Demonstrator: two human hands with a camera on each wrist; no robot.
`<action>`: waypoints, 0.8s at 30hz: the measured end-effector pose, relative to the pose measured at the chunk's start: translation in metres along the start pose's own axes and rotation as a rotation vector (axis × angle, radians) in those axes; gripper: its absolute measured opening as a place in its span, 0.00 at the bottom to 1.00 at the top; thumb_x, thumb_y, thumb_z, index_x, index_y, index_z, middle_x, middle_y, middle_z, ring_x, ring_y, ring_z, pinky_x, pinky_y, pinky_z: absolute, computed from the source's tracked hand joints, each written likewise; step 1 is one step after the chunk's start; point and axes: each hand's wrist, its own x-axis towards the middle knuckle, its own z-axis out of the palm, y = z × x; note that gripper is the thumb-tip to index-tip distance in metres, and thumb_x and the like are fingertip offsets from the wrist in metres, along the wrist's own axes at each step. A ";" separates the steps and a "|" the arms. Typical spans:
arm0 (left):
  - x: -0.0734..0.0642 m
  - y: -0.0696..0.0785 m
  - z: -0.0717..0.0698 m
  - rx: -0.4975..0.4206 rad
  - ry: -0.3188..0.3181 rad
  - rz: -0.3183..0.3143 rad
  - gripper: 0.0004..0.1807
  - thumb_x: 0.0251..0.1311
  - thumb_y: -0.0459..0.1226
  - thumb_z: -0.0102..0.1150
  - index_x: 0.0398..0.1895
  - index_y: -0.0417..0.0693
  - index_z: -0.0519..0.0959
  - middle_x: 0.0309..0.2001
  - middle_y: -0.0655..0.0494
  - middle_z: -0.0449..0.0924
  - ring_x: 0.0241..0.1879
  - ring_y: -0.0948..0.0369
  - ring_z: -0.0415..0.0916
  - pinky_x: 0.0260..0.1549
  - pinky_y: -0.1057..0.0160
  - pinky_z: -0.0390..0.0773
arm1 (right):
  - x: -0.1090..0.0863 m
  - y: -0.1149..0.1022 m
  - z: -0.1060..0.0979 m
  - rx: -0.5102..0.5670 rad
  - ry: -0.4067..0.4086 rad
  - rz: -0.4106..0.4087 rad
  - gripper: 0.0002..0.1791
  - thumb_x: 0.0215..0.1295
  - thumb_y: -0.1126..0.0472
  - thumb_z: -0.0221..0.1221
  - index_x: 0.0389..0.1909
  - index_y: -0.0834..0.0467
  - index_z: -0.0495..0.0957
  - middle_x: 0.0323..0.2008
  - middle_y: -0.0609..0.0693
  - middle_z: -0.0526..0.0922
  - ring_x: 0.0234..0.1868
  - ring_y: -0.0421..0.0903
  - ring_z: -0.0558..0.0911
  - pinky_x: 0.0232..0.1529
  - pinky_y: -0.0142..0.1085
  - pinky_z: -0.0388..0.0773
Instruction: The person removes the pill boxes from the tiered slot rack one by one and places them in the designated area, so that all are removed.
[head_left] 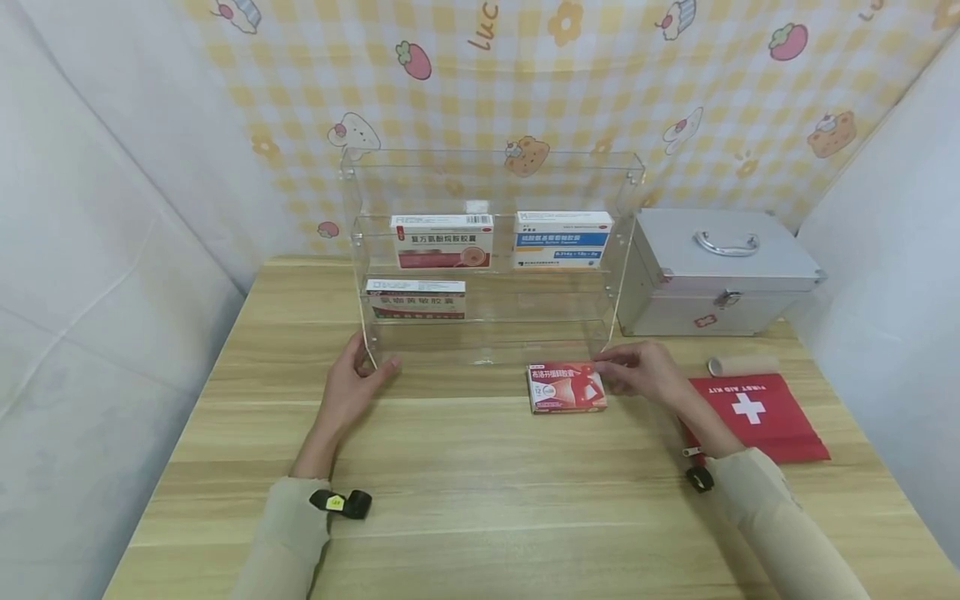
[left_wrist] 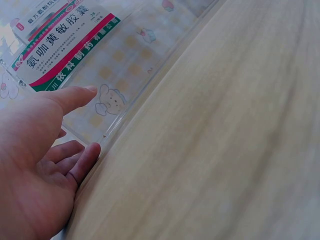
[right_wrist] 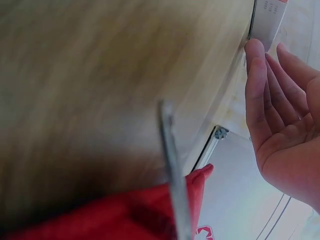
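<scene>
The left hand [head_left: 356, 382], released, lies beside the transparent, tiered acrylic rack [head_left: 532, 307]; the right hand [head_left: 643, 372], grasping nothing, has fingertips at the flat, red rectangular cardboard box [head_left: 566, 388].

Head pic bright; wrist pics dimmer (R partly v. blurry).

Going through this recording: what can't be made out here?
Metal case, head view: contents hidden by its closed lid.
Red box, head view: fine print too small.
Left hand, left wrist view: cut off by the left edge.
Grey strip, right wrist view: too blurred to identify.
</scene>
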 end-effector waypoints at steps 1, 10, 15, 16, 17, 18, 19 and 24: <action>0.000 -0.001 0.000 0.003 -0.002 0.002 0.40 0.64 0.41 0.64 0.76 0.49 0.56 0.69 0.37 0.62 0.46 0.47 0.77 0.35 0.65 0.79 | -0.001 0.001 -0.001 -0.005 0.001 -0.002 0.15 0.64 0.57 0.66 0.49 0.58 0.84 0.38 0.53 0.87 0.27 0.49 0.84 0.28 0.39 0.82; 0.013 -0.037 0.003 -0.021 0.005 -0.001 0.42 0.62 0.49 0.65 0.77 0.61 0.54 0.71 0.43 0.61 0.50 0.48 0.77 0.37 0.64 0.79 | -0.008 -0.014 -0.014 -0.049 0.023 -0.073 0.16 0.65 0.51 0.65 0.48 0.56 0.84 0.37 0.51 0.87 0.28 0.51 0.83 0.26 0.42 0.81; 0.015 -0.038 0.003 -0.018 0.011 0.013 0.42 0.62 0.51 0.65 0.76 0.65 0.55 0.70 0.44 0.63 0.45 0.50 0.78 0.36 0.63 0.80 | -0.007 -0.043 -0.014 -0.082 0.029 -0.160 0.16 0.66 0.52 0.64 0.47 0.58 0.84 0.35 0.53 0.87 0.27 0.54 0.83 0.25 0.44 0.81; 0.015 -0.038 0.003 -0.019 0.012 0.015 0.42 0.62 0.50 0.65 0.76 0.64 0.55 0.70 0.44 0.62 0.44 0.50 0.78 0.35 0.63 0.80 | -0.006 -0.049 -0.013 -0.087 0.025 -0.174 0.16 0.66 0.52 0.64 0.47 0.58 0.84 0.35 0.53 0.87 0.27 0.54 0.84 0.25 0.45 0.81; 0.015 -0.038 0.003 -0.021 0.012 0.015 0.42 0.62 0.50 0.65 0.76 0.64 0.55 0.71 0.44 0.62 0.43 0.50 0.78 0.34 0.63 0.80 | -0.004 -0.055 -0.012 -0.087 0.020 -0.184 0.16 0.66 0.52 0.64 0.48 0.57 0.84 0.35 0.52 0.87 0.28 0.54 0.84 0.26 0.45 0.81; 0.014 -0.038 0.003 -0.024 0.012 0.015 0.42 0.62 0.49 0.65 0.76 0.64 0.55 0.71 0.44 0.62 0.41 0.50 0.78 0.32 0.64 0.79 | -0.003 -0.061 -0.011 -0.086 0.013 -0.196 0.15 0.66 0.53 0.64 0.48 0.57 0.84 0.35 0.53 0.87 0.28 0.54 0.84 0.26 0.45 0.82; 0.014 -0.038 0.003 -0.028 0.014 0.013 0.42 0.62 0.49 0.65 0.76 0.64 0.55 0.71 0.45 0.61 0.39 0.50 0.78 0.31 0.64 0.79 | -0.001 -0.066 -0.009 -0.092 0.010 -0.211 0.15 0.66 0.53 0.64 0.47 0.57 0.84 0.35 0.52 0.87 0.28 0.54 0.84 0.26 0.45 0.81; 0.013 -0.039 0.003 -0.040 0.016 0.018 0.43 0.62 0.47 0.66 0.77 0.62 0.55 0.71 0.44 0.61 0.39 0.51 0.78 0.31 0.65 0.79 | 0.010 -0.092 -0.002 -0.109 0.028 -0.293 0.12 0.65 0.53 0.64 0.45 0.55 0.85 0.34 0.49 0.87 0.27 0.50 0.84 0.25 0.39 0.80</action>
